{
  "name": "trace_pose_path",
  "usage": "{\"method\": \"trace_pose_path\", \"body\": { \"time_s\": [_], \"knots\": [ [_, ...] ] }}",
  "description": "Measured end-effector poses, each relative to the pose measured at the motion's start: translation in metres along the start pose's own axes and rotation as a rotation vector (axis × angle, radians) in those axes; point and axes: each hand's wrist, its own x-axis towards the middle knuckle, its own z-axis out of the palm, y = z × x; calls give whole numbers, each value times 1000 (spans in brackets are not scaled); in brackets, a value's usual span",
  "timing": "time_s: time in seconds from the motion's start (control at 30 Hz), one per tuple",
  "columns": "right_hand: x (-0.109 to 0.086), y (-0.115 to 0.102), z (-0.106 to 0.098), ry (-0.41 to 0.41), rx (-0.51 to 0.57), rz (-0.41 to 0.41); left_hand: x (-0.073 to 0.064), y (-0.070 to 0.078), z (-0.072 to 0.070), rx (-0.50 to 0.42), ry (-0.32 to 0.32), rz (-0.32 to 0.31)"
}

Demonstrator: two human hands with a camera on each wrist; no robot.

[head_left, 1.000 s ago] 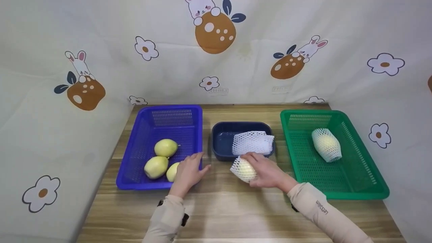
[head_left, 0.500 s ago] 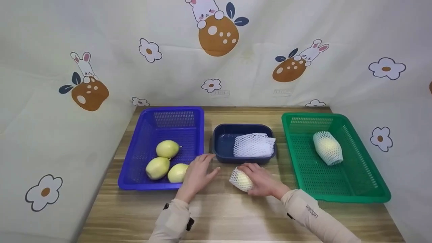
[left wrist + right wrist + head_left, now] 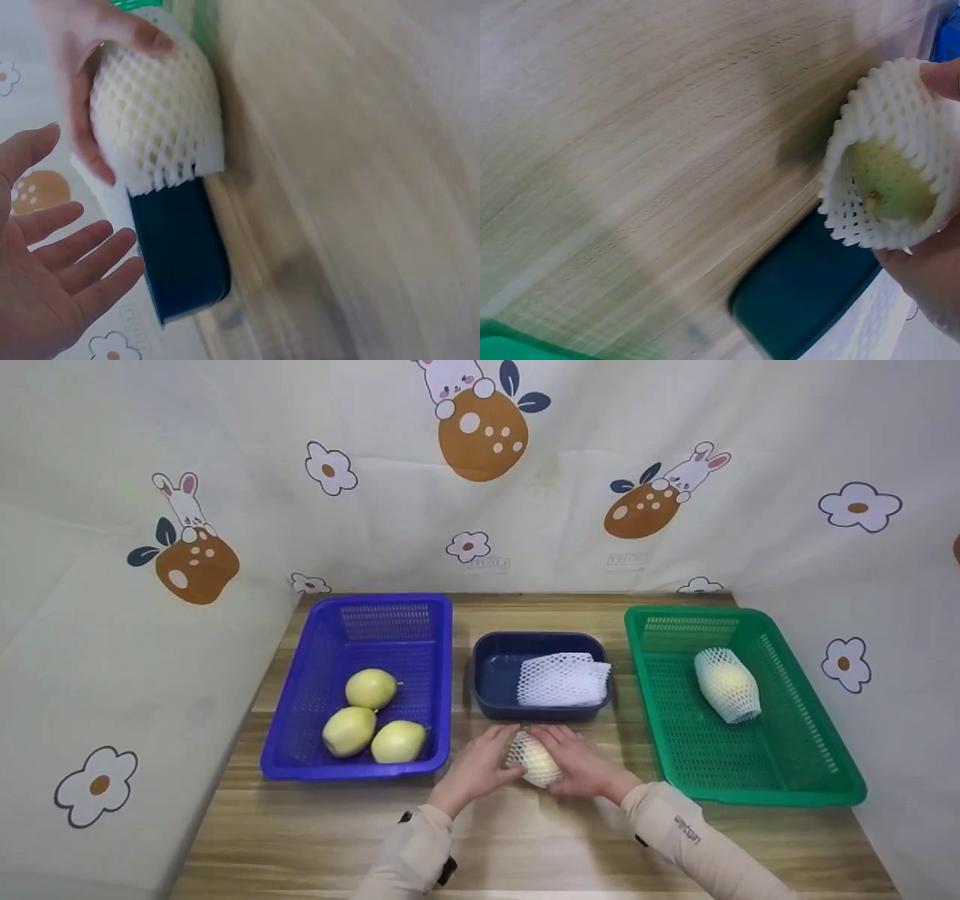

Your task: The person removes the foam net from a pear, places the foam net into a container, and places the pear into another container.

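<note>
My right hand [image 3: 583,761] grips a pear in a white foam net [image 3: 537,761] in front of the dark blue basin. Its thumb and fingers curl round the netted fruit, and the right wrist view shows the bare end of the pear [image 3: 892,180] inside the net's open mouth. Beside the net's left side is my left hand [image 3: 480,765]. In the left wrist view this left hand [image 3: 64,277] has spread fingers and is apart from the net; whether it touches it in the head view I cannot tell.
A blue basket [image 3: 274,712] on the left holds three bare pears [image 3: 371,688]. The dark blue basin [image 3: 499,711] at the centre back holds white foam nets [image 3: 562,681]. On the right, a green basket [image 3: 750,795] holds another netted pear [image 3: 727,685].
My left hand has moved right from the blue basket's edge to beside the netted pear. My right hand has brought the netted pear slightly nearer to me, away from the basin.
</note>
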Motion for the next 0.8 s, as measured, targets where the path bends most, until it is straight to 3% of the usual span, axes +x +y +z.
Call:
{"method": "trace_pose_path", "body": {
  "time_s": [0.37,0.57,0.8],
  "knots": [
    [-14,8,-6,70,113,-79,8,-4,24,-94,-113,-101],
    [-18,10,-7,105,107,-75,8,-4,27,-111,-96,-121],
    [-19,11,-2,244,48,-175,10,0,31,-91,-68,-109]
  ]
}}
